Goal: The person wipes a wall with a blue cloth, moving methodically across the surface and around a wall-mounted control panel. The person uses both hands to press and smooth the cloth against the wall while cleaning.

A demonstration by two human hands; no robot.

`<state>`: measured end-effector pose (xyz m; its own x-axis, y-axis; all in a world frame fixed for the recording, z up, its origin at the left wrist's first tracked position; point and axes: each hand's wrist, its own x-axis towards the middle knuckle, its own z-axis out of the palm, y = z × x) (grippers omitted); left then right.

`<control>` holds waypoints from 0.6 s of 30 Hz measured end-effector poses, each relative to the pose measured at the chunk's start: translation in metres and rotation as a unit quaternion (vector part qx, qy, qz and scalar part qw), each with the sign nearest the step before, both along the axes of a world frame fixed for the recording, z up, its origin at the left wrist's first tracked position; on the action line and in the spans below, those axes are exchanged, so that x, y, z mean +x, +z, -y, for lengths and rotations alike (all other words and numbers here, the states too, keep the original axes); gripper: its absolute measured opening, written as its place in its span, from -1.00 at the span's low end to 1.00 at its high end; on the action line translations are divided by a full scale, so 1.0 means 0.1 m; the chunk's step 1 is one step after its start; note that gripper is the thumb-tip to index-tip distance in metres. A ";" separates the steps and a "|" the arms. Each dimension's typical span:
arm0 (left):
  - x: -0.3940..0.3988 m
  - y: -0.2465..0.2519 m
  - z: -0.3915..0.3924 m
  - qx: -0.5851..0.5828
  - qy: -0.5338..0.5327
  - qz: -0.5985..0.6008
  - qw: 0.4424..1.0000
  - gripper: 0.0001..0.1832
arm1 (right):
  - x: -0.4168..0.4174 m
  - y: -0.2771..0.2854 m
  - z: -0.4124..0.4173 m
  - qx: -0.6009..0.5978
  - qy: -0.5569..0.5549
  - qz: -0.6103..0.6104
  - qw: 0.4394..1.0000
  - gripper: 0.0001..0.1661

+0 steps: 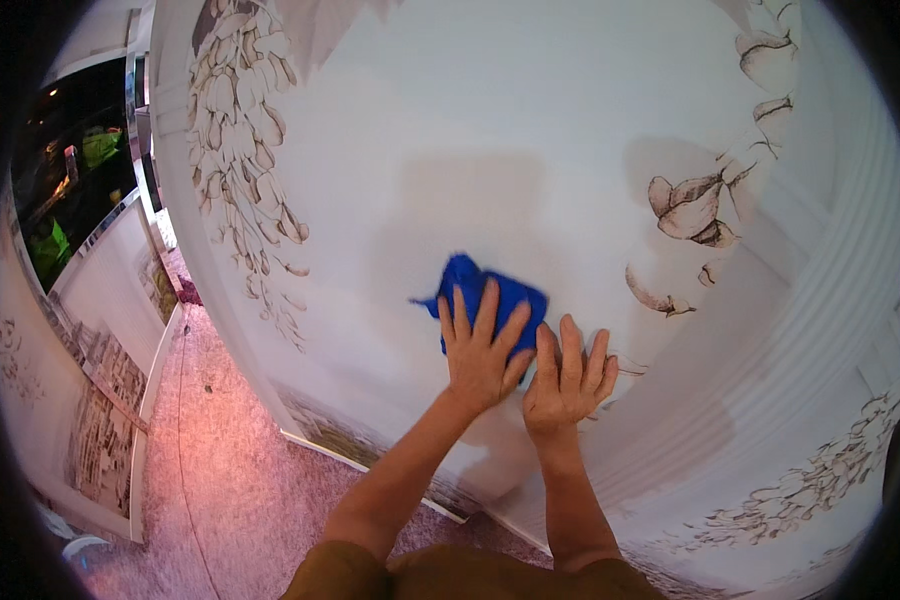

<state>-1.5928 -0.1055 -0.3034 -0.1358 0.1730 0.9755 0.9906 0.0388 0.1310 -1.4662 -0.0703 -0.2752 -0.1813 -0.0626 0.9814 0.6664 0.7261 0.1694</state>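
A blue cloth [523, 288] lies bunched against a pale wall covering [450, 97] printed with flowers. With its fingers spread, my left hand [480, 364] presses the cloth flat to that surface. One corner of the cloth sticks out to the left as a thin tip. Beside the cloth's lower right edge, my right hand [568, 386] rests palm down on the wall with its fingers apart and nothing in it. Whether its index finger touches the cloth I cannot tell. Both forearms reach up from the bottom of the view.
Pink-lit carpet [210, 420] runs along the wall's foot, with a thin dark cord [182, 450] across it. At left, a dark glossy panel [75, 157] with reflections sits above a lower printed wall [109, 337]. A white baseboard [330, 453] edges the floor.
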 end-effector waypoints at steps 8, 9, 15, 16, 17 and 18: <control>-0.09 -0.74 0.10 -0.060 -0.035 -0.023 0.997 -0.36 | -0.01 -0.06 -0.02 0.003 -0.023 0.005 1.000 -0.69; -0.16 -0.58 0.09 -0.064 -0.025 -0.041 0.997 -0.35 | -0.02 -0.07 -0.04 0.007 -0.026 0.003 1.000 -0.69; -0.53 0.83 0.17 0.042 0.002 -0.026 0.999 -0.35 | -0.04 -0.07 0.00 0.007 -0.032 -0.008 0.999 -0.64; -0.52 0.86 0.18 0.048 0.005 -0.026 0.999 -0.35 | -0.05 -0.06 0.00 0.011 -0.029 -0.011 0.999 -0.63; -0.51 0.88 0.17 0.054 0.007 -0.025 0.998 -0.35 | -0.05 -0.06 -0.01 0.015 -0.028 -0.013 0.999 -0.63; -0.50 0.88 0.16 0.060 0.010 -0.025 0.998 -0.35 | -0.04 -0.06 -0.01 0.013 -0.029 -0.012 0.999 -0.62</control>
